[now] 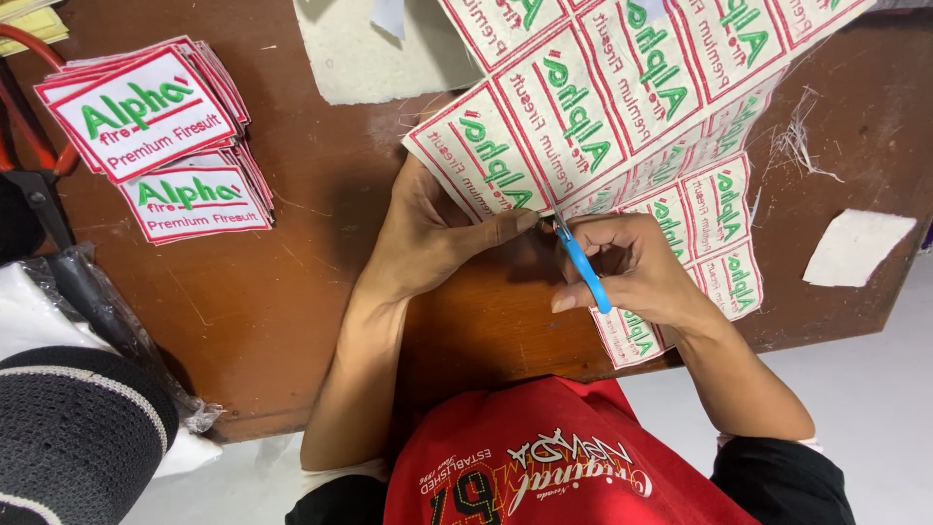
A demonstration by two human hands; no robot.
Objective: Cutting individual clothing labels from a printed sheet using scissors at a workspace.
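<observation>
My left hand (432, 233) pinches the near edge of a large white sheet of embroidered patches (603, 97), each with green letters and a red border. My right hand (637, 272) grips small blue-handled snips (583, 267), whose tip touches the sheet's edge right beside my left thumb. The sheet drapes from the far side of the brown wooden table (292, 282) down under my right hand and over the table's near edge.
Two stacks of cut patches (155, 136) lie at the far left. Red-handled scissors (29, 126) rest at the left edge. A white fabric scrap (855, 248) lies at the right, loose threads (802, 136) beyond it. A dark striped bundle (68, 428) sits at the lower left.
</observation>
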